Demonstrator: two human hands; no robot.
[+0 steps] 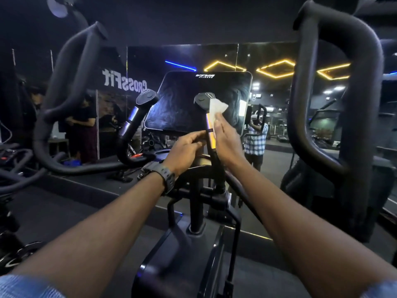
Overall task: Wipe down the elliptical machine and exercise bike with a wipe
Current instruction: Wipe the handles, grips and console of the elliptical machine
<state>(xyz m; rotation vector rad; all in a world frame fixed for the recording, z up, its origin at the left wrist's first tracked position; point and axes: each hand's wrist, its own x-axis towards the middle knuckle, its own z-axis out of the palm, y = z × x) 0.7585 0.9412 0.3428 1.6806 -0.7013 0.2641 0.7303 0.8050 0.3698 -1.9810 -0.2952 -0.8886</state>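
white wipe (217, 108) bunched in our right hand (226, 141), whose fingers are curled round it, pressing it against the upper part of the right inner handle (209, 134) of the elliptical machine (194, 203), just below the handle's cap. our left hand (186, 152) is at the same handle from the other side, fingertips pinched lightly on the shiny metal section, apparently to steady it.

we judge the task to be in its early or middle part: this one handle is being wiped now. whether the left inner handle (131, 123), the screen (193, 100) and the big padded arms (341, 108) are already clean we cannot tell; nothing on them shows it either way. the exercise bike is not clearly in view, perhaps among the dark frames at far left, so that half of the job looks still to be done.
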